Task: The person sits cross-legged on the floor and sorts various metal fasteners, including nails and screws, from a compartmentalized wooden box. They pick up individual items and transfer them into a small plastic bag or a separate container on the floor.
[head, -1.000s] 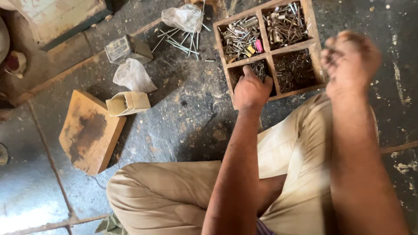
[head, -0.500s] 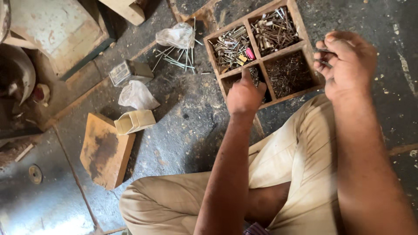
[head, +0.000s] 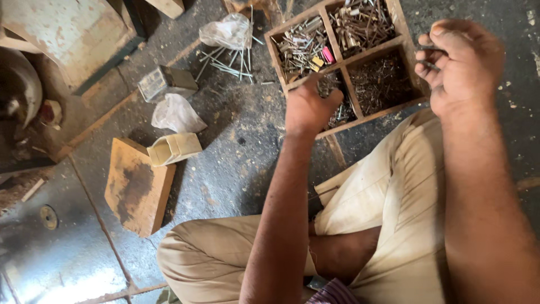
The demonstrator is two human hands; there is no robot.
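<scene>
the left hand [head: 308,107] reaches down into the lower left compartment of a square wooden tray divided into four compartments [head: 406,66], which sits on the floor at the upper right of the frame. its fingers are curled together inside that compartment among small dark nails [head: 340,112]; what they close on is hidden, so i cannot tell whether the grip holds anything. the right hand [head: 461,65] is raised just right of the tray, fingers bent in, pinching a few thin dark nails [head: 428,56] between thumb and fingertips.

the upper left compartment holds pale metal screws with a small yellow piece and a pink piece [head: 327,54]; the upper right holds rusty brown hardware; the lower right holds fine dark nails.

left of the tray, a crumpled clear plastic bag [head: 228,31] lies on a scatter of long grey nails [head: 225,62]. further left sits a small grey rectangular box [head: 163,81], and below it a second crumpled white plastic bag [head: 177,114]. a small open tan cardboard box [head: 173,149] lies on its side, touching the upper edge of a flat stained wooden block [head: 135,188].

the floor [head: 236,169] is rough grey stone, dusty, with seams. a worn wooden crate [head: 62,34] fills the upper left corner. the person sits cross-legged in beige trousers [head: 394,186].
</scene>
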